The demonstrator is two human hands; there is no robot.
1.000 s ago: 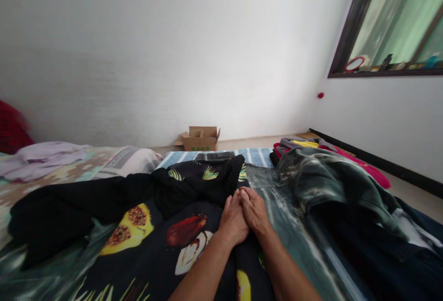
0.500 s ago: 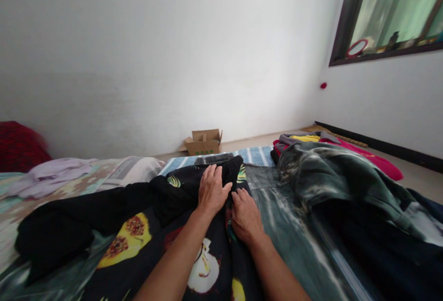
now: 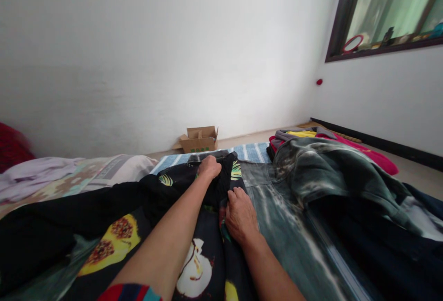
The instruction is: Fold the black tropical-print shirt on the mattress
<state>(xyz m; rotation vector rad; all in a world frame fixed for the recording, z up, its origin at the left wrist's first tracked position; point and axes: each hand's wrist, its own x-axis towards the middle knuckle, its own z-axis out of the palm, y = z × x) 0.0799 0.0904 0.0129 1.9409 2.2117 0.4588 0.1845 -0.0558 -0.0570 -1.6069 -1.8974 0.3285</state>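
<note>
A black fruit-print garment (image 3: 207, 227) lies spread in front of me, with papaya and other fruit shapes on it. My left hand (image 3: 209, 166) is closed on its dark cloth near the far end, fingertips mostly hidden. Nearer to me, my right hand (image 3: 241, 214) has its fingers curled over the garment's right edge, gripping a fold. A long black sleeve-like part (image 3: 79, 209) stretches off to the left. Underneath lies a washed grey-green denim jacket (image 3: 277, 218), its right sleeve side bunched up.
Folded clothes in grey, yellow and pink (image 3: 304, 135) are piled at the back right. Dark navy cloth (image 3: 374, 241) lies at the right. An open cardboard box (image 3: 199, 140) stands by the wall. Pale lilac cloth (image 3: 38, 174) and a patterned sheet (image 3: 117, 169) are at the left.
My left hand has reached farther forward and closed from spread fingers onto the black cloth. My right hand stays at the garment's edge. The view has shifted slightly.
</note>
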